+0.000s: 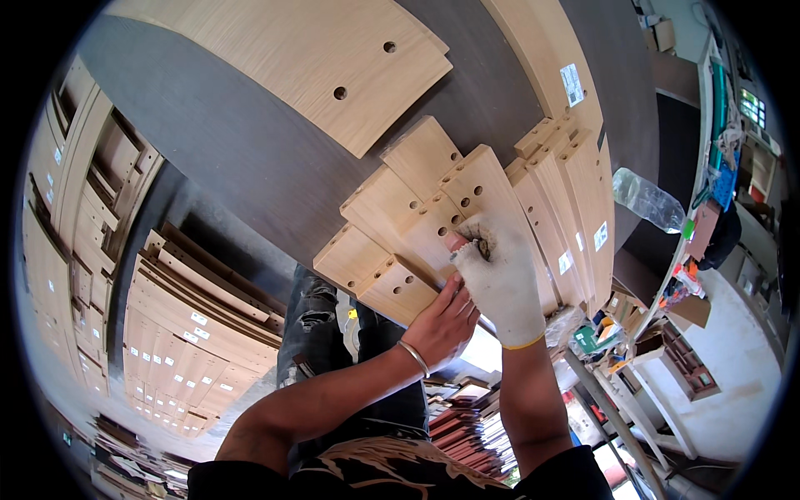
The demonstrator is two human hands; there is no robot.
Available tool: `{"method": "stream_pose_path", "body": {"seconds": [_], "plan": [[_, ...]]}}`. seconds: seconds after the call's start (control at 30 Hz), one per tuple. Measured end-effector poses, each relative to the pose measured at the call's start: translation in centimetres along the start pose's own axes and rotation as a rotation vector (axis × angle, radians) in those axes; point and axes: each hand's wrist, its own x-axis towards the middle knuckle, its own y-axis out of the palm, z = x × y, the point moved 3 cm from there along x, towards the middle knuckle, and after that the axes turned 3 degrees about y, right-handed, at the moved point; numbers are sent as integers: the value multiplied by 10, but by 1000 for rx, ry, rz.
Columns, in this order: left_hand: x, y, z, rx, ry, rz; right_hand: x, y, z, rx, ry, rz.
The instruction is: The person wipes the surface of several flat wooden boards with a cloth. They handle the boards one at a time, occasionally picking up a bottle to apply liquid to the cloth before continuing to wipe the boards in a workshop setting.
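Just below the centre of the frame, the person has both hands on a cluster of short boards that lie stepped and overlapping near the edge of a grey table. The left hand, bare, with a bracelet at the wrist, comes in from the lower left; its fingers lie close together and lightly bent at the near end of the cluster, against the glove, and I can't tell whether they grip wood. The right hand wears a pale glove, with a bare fingertip showing at its left side over a board; the other fingers are hidden, so whether they clasp anything I can't say. As for progress, the boring looks done: round holes already sit in the faces of these boards, and more along some of their ends. Those I can make out look unfilled, and the pieces seem loose rather than joined. I see no labels on the cluster, while the narrow boards just to its right carry white ones, as does the curved board at the upper right. A broad panel at the upper left has two holes and lies apart from the hands. Judging by the labelled stack at the lower left, much is sorted there, though how many pieces remain I can't tell.
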Motion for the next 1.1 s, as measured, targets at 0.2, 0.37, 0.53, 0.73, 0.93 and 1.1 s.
{"method": "stream_pose_path", "body": {"seconds": [0.2,0.37,0.53,0.73,0.93,1.1], "plan": [[5,-5,1,-1,-89,41,20,-21,21,232,-124,-186],[14,-13,2,-2,-76,62,53,-47,64,90,-325,-318],[32,-8,11,34,-28,74,16,-51,51,-9,-653,-539],[36,-10,12,117,-36,-68,-107,-81,-140,299,-314,-805],[49,-16,13,308,-22,-29,-213,-97,-340,214,36,-1043],[47,-10,15,425,-33,-80,-206,-84,-348,-281,-113,-869]]}}
